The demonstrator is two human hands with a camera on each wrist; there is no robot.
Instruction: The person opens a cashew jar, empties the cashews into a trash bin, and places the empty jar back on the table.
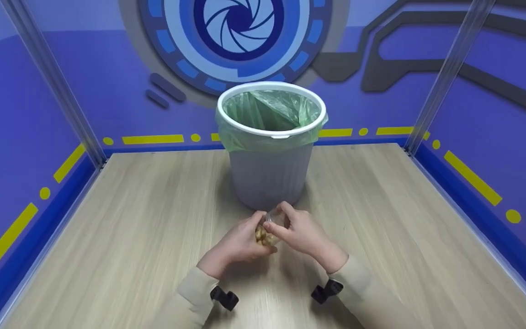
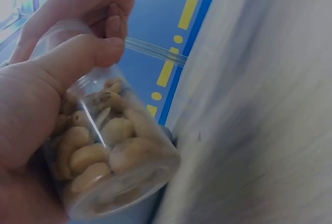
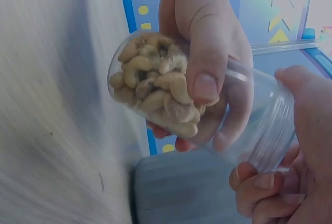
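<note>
A clear jar (image 3: 259, 99) lies tilted between both hands, its lower part filled with cashews (image 3: 155, 86). My left hand (image 1: 242, 240) grips the jar round its body, thumb along the near side. At the other end, my right hand (image 1: 306, 230) holds the clear ribbed top (image 3: 272, 133) with thumb and curled fingers. The jar's base points down towards the table in the left wrist view. In the head view the hands cover much of the jar.
Just beyond the hands stands a grey trash bin (image 1: 269, 176), with a green bag (image 1: 263, 142) folded over under its white rim (image 1: 272, 132). Beneath everything is a wood-grain table (image 1: 153, 219). Blue printed walls (image 1: 84, 82) enclose the back and sides.
</note>
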